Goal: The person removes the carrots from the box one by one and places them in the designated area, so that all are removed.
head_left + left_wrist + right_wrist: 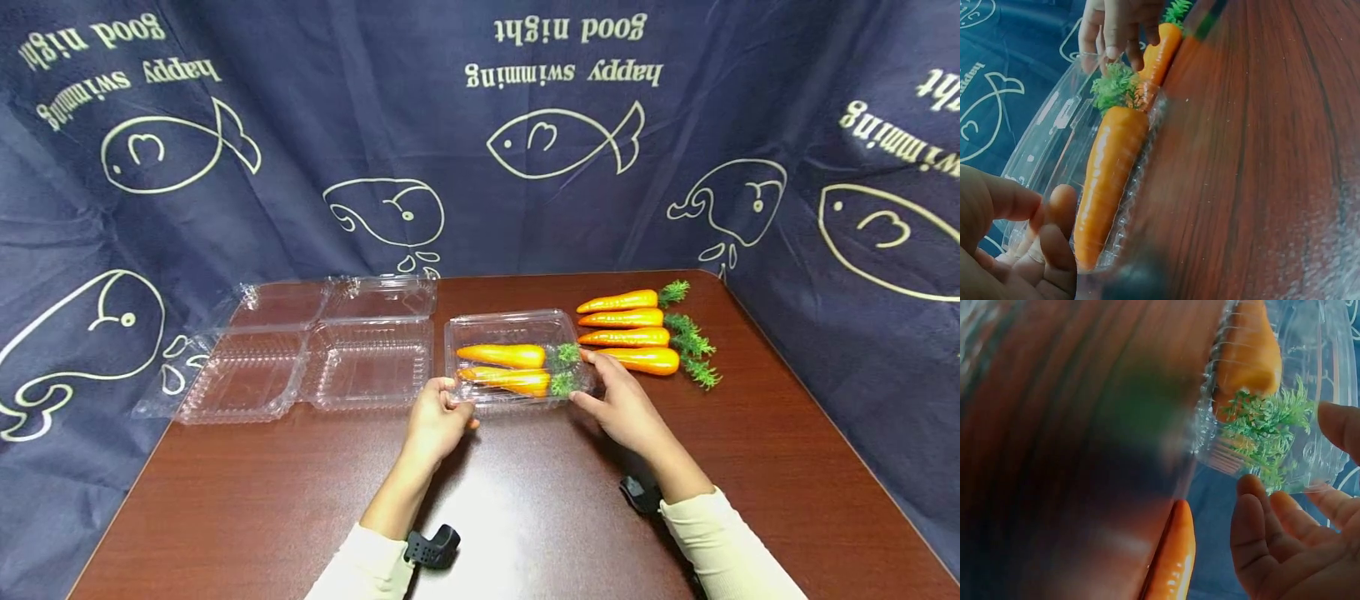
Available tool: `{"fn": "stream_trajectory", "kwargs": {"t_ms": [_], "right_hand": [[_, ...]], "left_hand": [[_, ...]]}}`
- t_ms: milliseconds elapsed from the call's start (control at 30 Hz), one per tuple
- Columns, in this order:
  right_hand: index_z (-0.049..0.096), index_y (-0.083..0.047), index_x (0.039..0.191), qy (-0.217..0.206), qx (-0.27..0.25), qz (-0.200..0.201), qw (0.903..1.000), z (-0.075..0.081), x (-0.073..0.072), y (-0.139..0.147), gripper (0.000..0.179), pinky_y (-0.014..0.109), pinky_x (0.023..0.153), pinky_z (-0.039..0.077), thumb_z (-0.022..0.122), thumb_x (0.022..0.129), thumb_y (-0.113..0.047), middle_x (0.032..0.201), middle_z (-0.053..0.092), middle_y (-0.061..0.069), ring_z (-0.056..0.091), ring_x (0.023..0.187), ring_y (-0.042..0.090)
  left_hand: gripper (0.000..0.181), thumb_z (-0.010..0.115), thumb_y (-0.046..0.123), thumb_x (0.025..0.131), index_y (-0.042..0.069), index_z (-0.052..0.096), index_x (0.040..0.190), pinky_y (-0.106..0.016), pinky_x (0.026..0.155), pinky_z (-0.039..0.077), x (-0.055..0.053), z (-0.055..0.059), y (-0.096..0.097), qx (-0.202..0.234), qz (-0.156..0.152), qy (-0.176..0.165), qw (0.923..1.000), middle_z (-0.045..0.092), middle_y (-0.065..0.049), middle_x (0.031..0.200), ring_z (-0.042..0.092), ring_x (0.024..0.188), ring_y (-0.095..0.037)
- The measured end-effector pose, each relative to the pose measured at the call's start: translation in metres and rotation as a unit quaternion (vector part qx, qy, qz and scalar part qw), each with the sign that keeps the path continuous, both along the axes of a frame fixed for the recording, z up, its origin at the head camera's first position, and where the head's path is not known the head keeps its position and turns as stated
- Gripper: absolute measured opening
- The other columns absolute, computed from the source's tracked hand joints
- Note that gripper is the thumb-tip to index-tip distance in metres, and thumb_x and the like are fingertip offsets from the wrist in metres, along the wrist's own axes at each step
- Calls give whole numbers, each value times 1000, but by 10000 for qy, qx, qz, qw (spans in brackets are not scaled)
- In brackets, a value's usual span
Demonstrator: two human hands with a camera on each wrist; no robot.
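Our left hand (437, 419) and right hand (624, 408) grasp opposite ends of the closed clear clamshell box (510, 329) holding two plastic carrots (504, 356) mid-tabletop (525, 500).

Two open empty clamshells (300, 354), four loose carrots (637, 329), fish-print cloth (480, 125)

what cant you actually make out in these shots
- Head view: whether the clear box is latched; its lid is see-through and the left hand and right hand cover both ends.
- Left wrist view: the second carrot in the box, hidden behind the near carrot.
- Right wrist view: the table is one blur, too close.
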State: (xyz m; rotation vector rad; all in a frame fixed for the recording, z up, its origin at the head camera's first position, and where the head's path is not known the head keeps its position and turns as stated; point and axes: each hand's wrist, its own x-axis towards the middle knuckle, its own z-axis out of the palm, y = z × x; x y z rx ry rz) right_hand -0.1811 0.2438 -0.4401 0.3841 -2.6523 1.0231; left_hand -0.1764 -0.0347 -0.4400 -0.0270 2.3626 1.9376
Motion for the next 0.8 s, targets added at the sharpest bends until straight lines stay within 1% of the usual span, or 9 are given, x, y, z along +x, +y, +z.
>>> {"fn": "stream_trajectory", "kwargs": {"t_ms": [100, 167, 233, 400, 467, 533, 633, 700, 800], "right_hand": [[52, 6, 135, -55, 89, 40, 9999, 0, 0, -2, 62, 53, 105, 38, 79, 82, -9, 135, 53, 24, 50, 124, 39], [52, 6, 135, -94, 156, 91, 9998, 0, 0, -2, 62, 53, 106, 37, 80, 82, -10, 139, 51, 23, 49, 127, 38], [53, 5, 135, -81, 218, 119, 9997, 2, 1, 0, 62, 53, 103, 40, 80, 82, -11, 138, 52, 22, 51, 125, 38], [56, 4, 133, 79, 388, 74, 9992, 4, 4, 7, 62, 52, 92, 48, 83, 80, -13, 128, 61, 20, 60, 110, 36], [56, 3, 133, 105, 450, 105, 9989, 3, 4, 9, 63, 52, 92, 48, 83, 80, -15, 128, 61, 20, 60, 112, 36], [57, 3, 132, 137, 485, 151, 9986, 2, 3, 10, 62, 52, 93, 48, 84, 79, -16, 126, 62, 20, 60, 112, 36], [60, 3, 128, 216, 487, 199, 9984, 2, 2, 10, 60, 52, 94, 47, 85, 77, -15, 124, 64, 19, 60, 113, 36], [62, 3, 125, 276, 495, 220, 9982, 3, 1, 11, 59, 51, 96, 46, 86, 75, -15, 122, 65, 19, 61, 113, 36], [63, 3, 123, 365, 567, 250, 9974, 7, -1, 10, 57, 52, 97, 45, 87, 74, -15, 121, 66, 19, 61, 113, 37]], "left_hand": [[40, 61, -5, 88, -5, 45, 125, -19, 47, 40, 1, 1, -1, 42, 14, -26, 10000, 58, -7, 76, 67, 61, -18], [39, 60, -6, 88, -5, 45, 124, -19, 46, 37, 2, 1, -2, -7, 32, -23, 10000, 57, -7, 75, 67, 60, -18], [38, 60, -7, 87, -5, 46, 122, -19, 45, 37, 1, 1, -2, -19, 23, -32, 10000, 57, -6, 75, 67, 59, -18], [37, 61, -6, 86, -5, 48, 121, -20, 48, 40, -2, 0, -1, -3, -71, 13, 10000, 60, -6, 73, 68, 59, -19], [37, 61, -6, 85, -5, 48, 120, -20, 49, 41, -3, 0, -2, 51, -67, -40, 10000, 59, -5, 72, 68, 59, -19], [37, 61, -7, 85, -5, 48, 119, -19, 49, 42, -4, -1, -3, 200, -68, -107, 9997, 58, -5, 71, 67, 58, -19], [35, 61, -8, 84, -5, 48, 117, -18, 47, 41, -3, -1, -4, 343, -55, -231, 9991, 57, -4, 70, 65, 55, -17], [34, 61, -8, 83, -5, 49, 115, -19, 47, 41, -3, -1, -5, 375, -35, -233, 9990, 57, -5, 70, 64, 54, -16], [33, 63, -7, 83, -5, 50, 113, -20, 48, 43, -4, 0, -6, 290, 16, -148, 9995, 59, -6, 69, 65, 54, -18]]}}
